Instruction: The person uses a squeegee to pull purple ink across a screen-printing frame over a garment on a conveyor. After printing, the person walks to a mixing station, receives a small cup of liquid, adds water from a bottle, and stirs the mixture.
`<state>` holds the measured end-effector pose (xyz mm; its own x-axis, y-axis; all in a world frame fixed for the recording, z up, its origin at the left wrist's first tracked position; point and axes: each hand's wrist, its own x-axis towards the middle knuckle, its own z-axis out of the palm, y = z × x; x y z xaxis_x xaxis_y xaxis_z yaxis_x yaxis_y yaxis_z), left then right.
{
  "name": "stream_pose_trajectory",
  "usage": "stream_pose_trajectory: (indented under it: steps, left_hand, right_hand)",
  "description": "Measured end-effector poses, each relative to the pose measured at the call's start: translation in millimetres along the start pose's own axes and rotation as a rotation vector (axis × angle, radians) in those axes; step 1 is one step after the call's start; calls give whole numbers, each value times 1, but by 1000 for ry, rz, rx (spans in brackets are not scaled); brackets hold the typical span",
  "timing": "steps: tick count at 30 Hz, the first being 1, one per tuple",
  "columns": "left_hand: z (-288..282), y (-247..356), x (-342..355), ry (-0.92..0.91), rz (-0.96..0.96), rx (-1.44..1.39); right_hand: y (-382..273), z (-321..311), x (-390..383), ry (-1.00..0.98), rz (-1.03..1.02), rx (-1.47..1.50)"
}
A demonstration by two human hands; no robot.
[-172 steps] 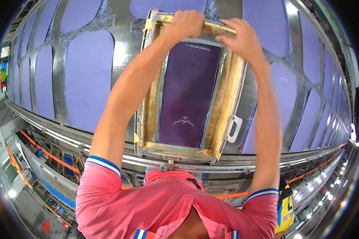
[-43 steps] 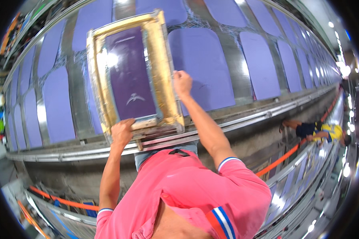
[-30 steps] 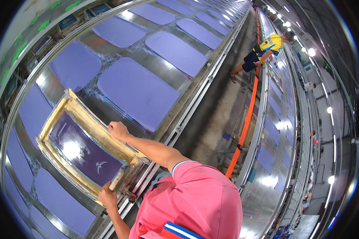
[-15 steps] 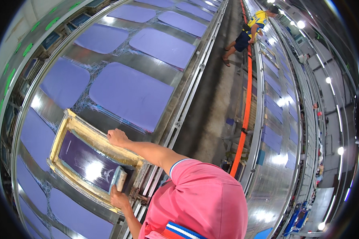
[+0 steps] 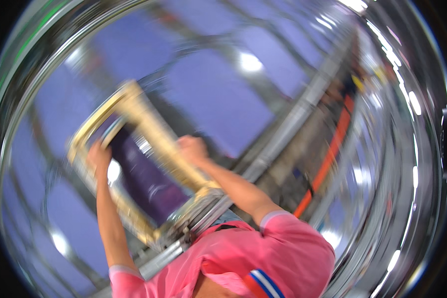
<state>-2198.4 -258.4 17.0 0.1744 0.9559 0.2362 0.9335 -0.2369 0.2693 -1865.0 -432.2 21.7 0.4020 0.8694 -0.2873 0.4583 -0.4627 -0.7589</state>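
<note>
A wooden screen-printing frame (image 5: 151,116) lies over the purple-blue panels on the long table, its mesh (image 5: 149,174) dark purple with a bright glare on it. My left hand (image 5: 100,155) is closed on a squeegee (image 5: 114,130), which rests inside the frame near its far end. On the frame's right side rail, my right hand (image 5: 192,149) sits with its fingers curled over the edge. Motion blur smears both hands and hides the single fingers.
Rows of purple-blue panels (image 5: 216,97) cover the table around the frame. A metal rail (image 5: 283,141) runs along the table's near edge. Past an aisle, an orange strip (image 5: 328,159) borders another long table. A blurred person in yellow (image 5: 358,83) is beyond the aisle.
My left hand has pushed the squeegee from the frame's near end to its far end. My right hand stays on the side rail. The whole view has turned and is now blurred.
</note>
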Motion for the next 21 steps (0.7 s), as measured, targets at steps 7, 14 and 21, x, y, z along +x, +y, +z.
stream_pose_trajectory:
  steps: [7, 14, 21]
  left_hand:
    - [-57, 35, 104, -305, 15, 41]
    - [-47, 3, 136, -379, -36, 8]
    - [-29, 4, 97, -297, -35, 35]
  right_hand:
    - [-39, -21, 35, 353, -556, -234]
    - [-268, 63, 170, -273, -1130, -451]
    - [-248, 125, 182, -555, -824, -978]
